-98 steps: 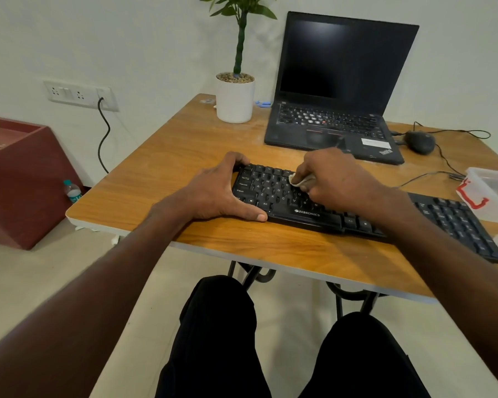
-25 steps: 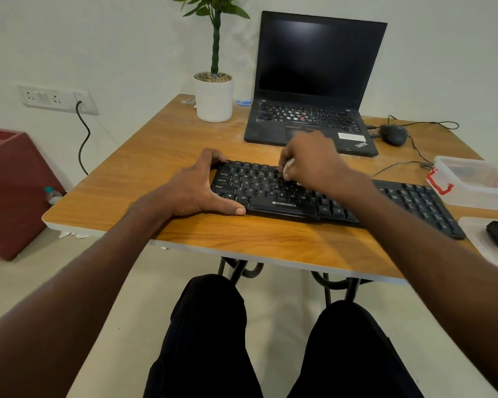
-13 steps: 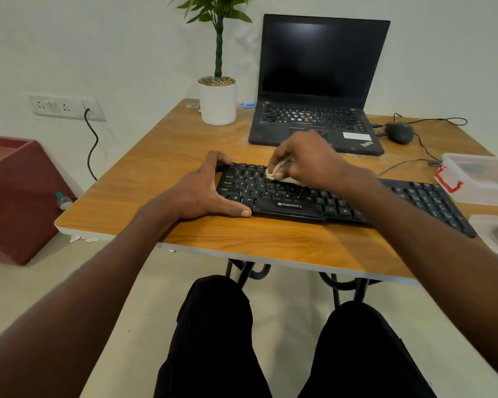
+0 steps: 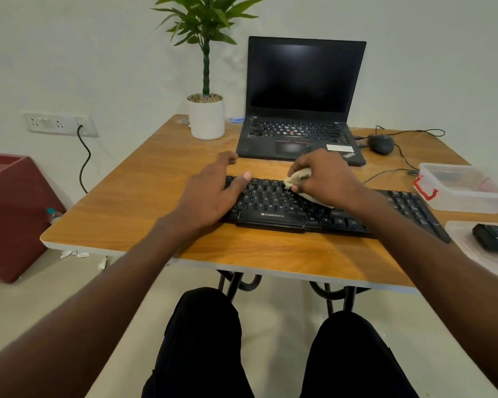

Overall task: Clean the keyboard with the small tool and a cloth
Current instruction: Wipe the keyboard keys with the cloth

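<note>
Setting: small office or home-office corner; wooden-topped bench [image 4: 144, 196] on black metal legs, set against a plain pale wall; open black laptop [image 4: 302, 101] with dark screen at the back; separate black keyboard [image 4: 273, 205] in front of it; wired mouse [image 4: 381, 143] to the right; potted plant [image 4: 206, 113] in a white pot; wall socket strip [image 4: 55, 124] with a black cable plugged in; clear plastic box [image 4: 466, 193] with red latch; pale tiled floor [image 4: 35, 305].

Bare bench [image 4: 144, 196] lies open at the frame's left and along the near edge. A laptop [image 4: 299, 133] and plant pot [image 4: 207, 119] block the far side, and a plastic box [image 4: 466, 193] crowds the right.
</note>
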Action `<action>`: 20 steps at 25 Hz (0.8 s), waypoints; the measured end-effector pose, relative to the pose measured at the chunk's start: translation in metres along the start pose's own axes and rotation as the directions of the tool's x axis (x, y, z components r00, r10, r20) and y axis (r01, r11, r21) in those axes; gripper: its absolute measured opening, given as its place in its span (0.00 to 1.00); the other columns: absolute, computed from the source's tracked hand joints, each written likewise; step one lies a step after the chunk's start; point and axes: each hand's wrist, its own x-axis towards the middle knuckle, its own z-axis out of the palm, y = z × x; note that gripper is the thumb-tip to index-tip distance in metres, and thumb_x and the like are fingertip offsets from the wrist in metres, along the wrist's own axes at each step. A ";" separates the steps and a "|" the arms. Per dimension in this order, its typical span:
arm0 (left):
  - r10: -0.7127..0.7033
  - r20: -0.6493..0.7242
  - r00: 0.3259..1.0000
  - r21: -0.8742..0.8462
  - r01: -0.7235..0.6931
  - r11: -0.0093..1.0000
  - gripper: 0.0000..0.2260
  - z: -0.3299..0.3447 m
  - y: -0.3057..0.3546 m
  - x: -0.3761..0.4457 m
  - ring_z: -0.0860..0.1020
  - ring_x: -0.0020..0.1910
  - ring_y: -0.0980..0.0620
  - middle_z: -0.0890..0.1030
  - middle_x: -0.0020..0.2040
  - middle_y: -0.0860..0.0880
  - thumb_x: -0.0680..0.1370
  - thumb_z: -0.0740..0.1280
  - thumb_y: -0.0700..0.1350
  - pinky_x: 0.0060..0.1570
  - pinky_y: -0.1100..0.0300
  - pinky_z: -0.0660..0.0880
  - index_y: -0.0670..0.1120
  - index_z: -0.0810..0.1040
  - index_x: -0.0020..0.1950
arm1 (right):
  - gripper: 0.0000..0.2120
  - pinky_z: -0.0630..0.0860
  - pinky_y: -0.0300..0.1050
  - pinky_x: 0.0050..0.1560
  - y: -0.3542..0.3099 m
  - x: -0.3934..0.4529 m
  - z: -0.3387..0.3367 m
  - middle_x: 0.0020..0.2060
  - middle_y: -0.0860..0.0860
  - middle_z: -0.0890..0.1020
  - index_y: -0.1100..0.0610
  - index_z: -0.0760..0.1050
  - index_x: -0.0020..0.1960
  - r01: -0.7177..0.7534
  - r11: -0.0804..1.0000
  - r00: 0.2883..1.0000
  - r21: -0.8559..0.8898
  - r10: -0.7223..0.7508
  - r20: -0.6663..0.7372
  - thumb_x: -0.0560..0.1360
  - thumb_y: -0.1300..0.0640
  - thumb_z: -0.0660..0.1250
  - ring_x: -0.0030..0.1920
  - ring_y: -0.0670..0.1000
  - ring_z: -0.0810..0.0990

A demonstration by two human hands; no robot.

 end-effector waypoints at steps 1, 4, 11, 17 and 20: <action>0.029 -0.026 0.999 0.074 -0.027 0.997 0.28 0.010 0.010 0.003 0.75 0.72 0.47 0.77 0.74 0.50 0.85 0.55 0.66 0.74 0.36 0.66 0.52 0.63 0.80 | 0.13 0.68 0.34 0.41 0.000 0.004 0.002 0.52 0.50 0.87 0.52 0.86 0.56 0.003 1.000 1.000 0.015 -0.002 -0.029 0.72 0.58 0.79 0.48 0.46 0.80; 0.048 -0.082 0.995 0.218 -0.029 0.976 0.23 0.031 0.020 0.004 0.79 0.67 0.49 0.83 0.66 0.52 0.87 0.51 0.61 0.75 0.40 0.63 0.51 0.66 0.78 | 0.09 0.76 0.40 0.52 -0.007 0.009 0.009 0.51 0.50 0.86 0.51 0.86 0.55 0.059 0.997 0.997 -0.051 -0.061 -0.041 0.75 0.59 0.75 0.52 0.49 0.82; 0.086 -0.185 0.979 0.234 -0.041 0.971 0.14 0.036 0.018 0.003 0.82 0.52 0.52 0.86 0.51 0.54 0.87 0.52 0.53 0.72 0.46 0.64 0.50 0.69 0.69 | 0.09 0.77 0.44 0.53 -0.014 0.015 0.006 0.50 0.48 0.86 0.52 0.87 0.54 0.152 0.986 0.983 -0.074 -0.143 0.117 0.75 0.61 0.75 0.53 0.48 0.82; 0.085 -0.198 0.976 0.245 -0.035 0.969 0.11 0.037 0.018 0.003 0.80 0.45 0.54 0.84 0.45 0.55 0.87 0.53 0.50 0.71 0.47 0.65 0.51 0.69 0.66 | 0.12 0.81 0.50 0.53 -0.008 0.003 0.006 0.49 0.48 0.84 0.53 0.86 0.53 0.241 0.961 0.969 -0.136 -0.231 0.087 0.73 0.66 0.73 0.51 0.50 0.83; 0.074 -0.204 0.976 0.259 -0.019 0.966 0.10 0.037 0.019 0.002 0.78 0.42 0.55 0.82 0.41 0.55 0.87 0.53 0.49 0.71 0.46 0.64 0.51 0.69 0.65 | 0.12 0.80 0.52 0.54 -0.021 0.002 0.014 0.49 0.49 0.83 0.54 0.86 0.52 0.295 0.948 0.954 -0.120 -0.286 0.085 0.72 0.67 0.74 0.51 0.51 0.82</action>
